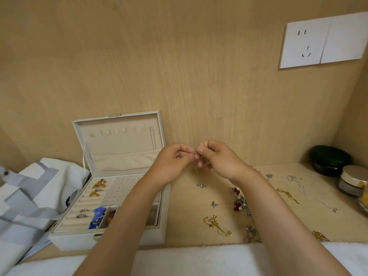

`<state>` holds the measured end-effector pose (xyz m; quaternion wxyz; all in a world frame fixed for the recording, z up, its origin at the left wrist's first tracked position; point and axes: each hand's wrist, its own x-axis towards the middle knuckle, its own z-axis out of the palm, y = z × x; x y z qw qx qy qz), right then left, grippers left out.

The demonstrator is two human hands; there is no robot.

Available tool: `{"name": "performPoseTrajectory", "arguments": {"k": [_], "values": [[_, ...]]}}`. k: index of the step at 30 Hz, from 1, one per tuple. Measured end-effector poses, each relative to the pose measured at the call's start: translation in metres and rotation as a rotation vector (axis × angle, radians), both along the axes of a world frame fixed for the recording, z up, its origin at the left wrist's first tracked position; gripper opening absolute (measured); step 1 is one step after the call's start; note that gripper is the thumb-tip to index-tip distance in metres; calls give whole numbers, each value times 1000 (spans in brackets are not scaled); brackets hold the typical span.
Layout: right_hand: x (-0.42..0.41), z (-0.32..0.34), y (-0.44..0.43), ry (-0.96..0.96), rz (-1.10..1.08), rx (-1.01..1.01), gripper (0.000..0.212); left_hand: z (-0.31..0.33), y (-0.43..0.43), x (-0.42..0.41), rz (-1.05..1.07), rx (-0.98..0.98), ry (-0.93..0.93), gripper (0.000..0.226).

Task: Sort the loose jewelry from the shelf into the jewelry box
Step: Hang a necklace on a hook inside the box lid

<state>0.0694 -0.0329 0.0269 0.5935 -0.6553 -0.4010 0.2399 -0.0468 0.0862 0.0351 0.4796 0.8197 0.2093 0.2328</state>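
At the far left of the wooden shelf (pixel 185 216), beside a grey-and-white cloth (pixel 29 186), the jewelry box (pixel 119 241) stands open with rings and brooches in its slots. Just right of its lid, raised above the shelf, the left hand (pixel 171 162) and right hand (pixel 219 158) meet, fingers curled, both pinching a fine chain (pixel 196 168) that dangles between them. Further right, loose jewelry (pixel 217 225) lies scattered before a dark green case (pixel 329 159) and a jar (pixel 352 182).

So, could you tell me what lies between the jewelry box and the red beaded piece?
In the head view, two small silver charms lie there on the shelf.
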Motion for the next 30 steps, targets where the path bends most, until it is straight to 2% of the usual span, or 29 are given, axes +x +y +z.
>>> {"name": "performPoseTrajectory", "arguments": {"k": [2,7,10,14,17,21,26,30], "values": [[-4,1,4,68,19,36,24,8,2,-7,-16,6,13,11],[-18,5,10,119,100,57,19,22,11,-23,-10,333,161,17],[-18,5,10,145,141,63,14,18,16,-32,-2,347,188,21],[-17,4,7,96,122,5,7,14,16,-32,-7,175,61,19],[-20,0,8,59,208,-115,23,17,10,-28,-4,26,-67,19],[-23,0,9,24,189,-122,19,19,9,-27,50,11,-146,17],[-26,9,6,-17,173,-74,17,20,9,-27,90,-139,-187,16],[-28,11,7,-129,150,-74,18,25,11,-32,69,-127,-195,15]]}}
